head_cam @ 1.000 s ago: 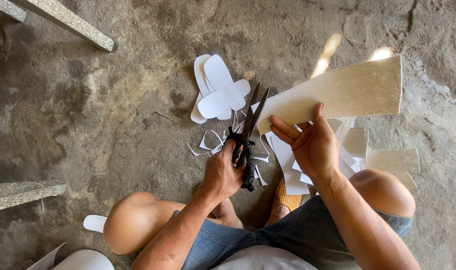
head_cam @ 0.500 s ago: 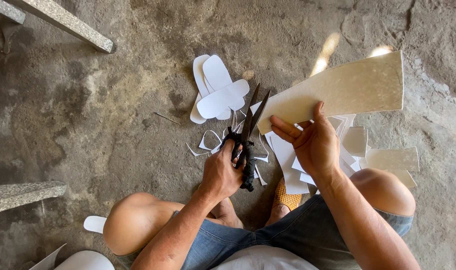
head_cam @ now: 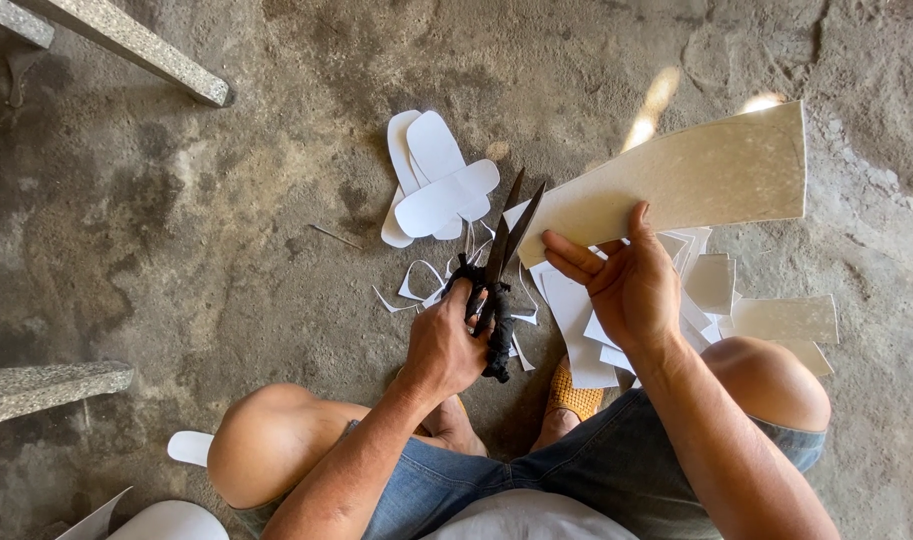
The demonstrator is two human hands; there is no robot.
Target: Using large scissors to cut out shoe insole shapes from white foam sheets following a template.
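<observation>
Scissors (head_cam: 501,255) in the left hand (head_cam: 446,345), fingers curled tight through the black-wrapped handles, blades parted and pointing toward one o'clock; sheet of stiff cream card (head_cam: 696,180) in the right hand (head_cam: 626,285), pinched near its lower left corner between thumb on top and fingers beneath; the card's long axis runs from eight o'clock to two o'clock, its near corner just beside the open blade tips, at two o'clock from the left hand; white cut-out shapes (head_cam: 436,185) lie on the concrete floor (head_cam: 226,230) at eleven o'clock from the scissors; offcuts (head_cam: 756,310) lie under the right hand.
</observation>
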